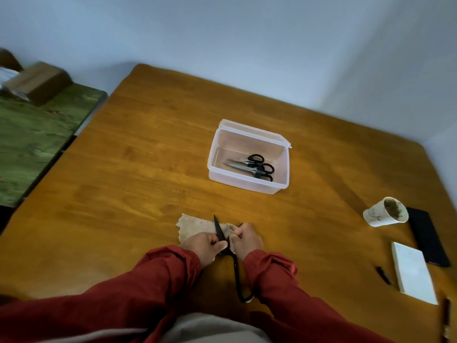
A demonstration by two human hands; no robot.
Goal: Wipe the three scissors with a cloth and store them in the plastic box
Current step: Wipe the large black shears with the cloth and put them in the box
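A clear plastic box (247, 188) stands open in the middle of the wooden table (138, 169), lid tipped back. Two black-handled scissors (254, 166) lie inside it. Near the front edge, black scissors (218, 229) are spread open over a beige cloth (195, 227); one blade points away from me and a long handle loop (238, 280) trails toward me. My left hand (204, 246) grips the scissors at the base of that blade. My right hand (246, 240) grips the other blade, wrapped in a bunch of the cloth.
A paper cup (384, 214) with dark residue stands at the right, beside a black phone (426, 237), a white notepad (413, 271) and a black pen (383, 274). A green-topped table (37, 139) with a cardboard box (39, 81) stands at the left.
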